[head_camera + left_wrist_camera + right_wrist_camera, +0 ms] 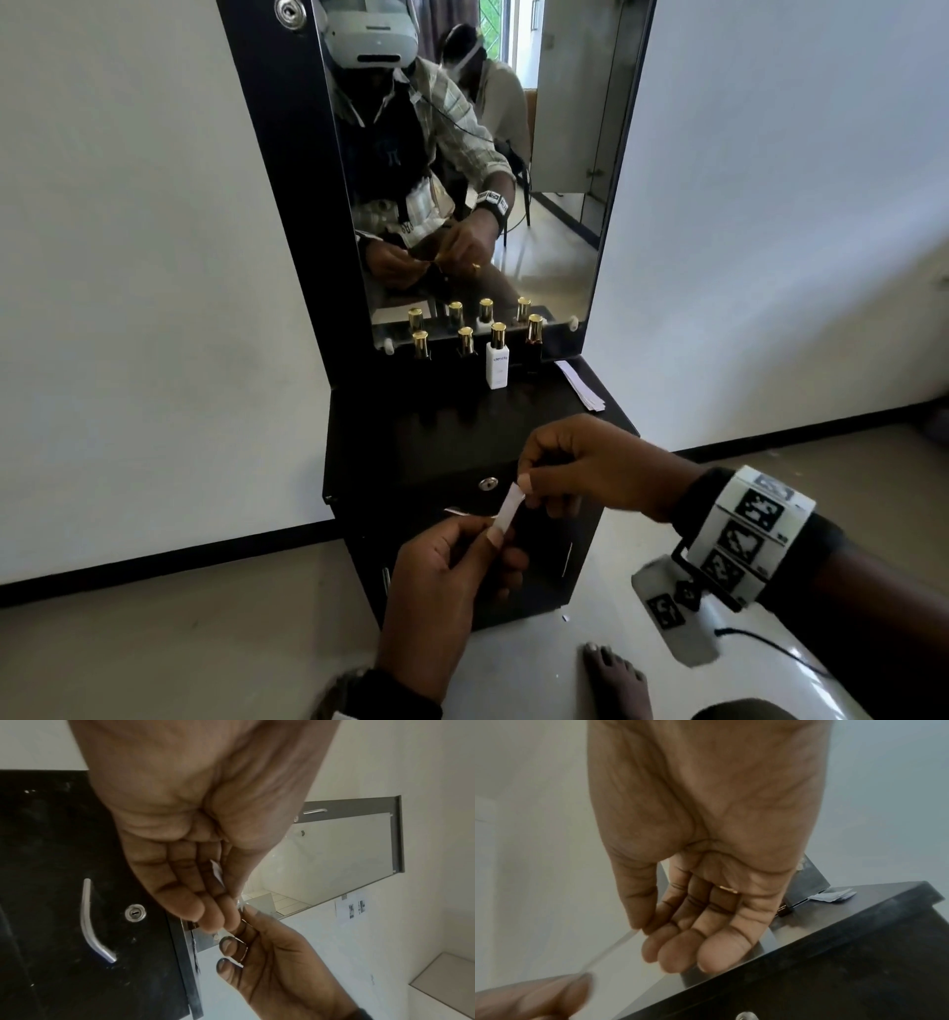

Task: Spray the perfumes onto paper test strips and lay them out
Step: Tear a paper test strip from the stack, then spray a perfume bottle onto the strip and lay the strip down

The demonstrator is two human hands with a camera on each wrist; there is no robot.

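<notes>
Pinching one paper strip (pixel 508 511) between left hand (pixel 452 565) and right hand (pixel 590 467), above cabinet (pixel 462 447)

Black dresser top (pixel 411 426) with four gold-capped perfume bottles (pixel 497 357), paper strips (pixel 583 386)

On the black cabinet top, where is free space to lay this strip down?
The front half of the cabinet top is bare, between the perfume bottles behind and the front edge. The back row is crowded; spare strips occupy the right rear.

white test strip (pixel 508 510), gold caps on the perfume bottles (pixel 498 355), one bottle white, black cabinet (pixel 452 442).
</notes>
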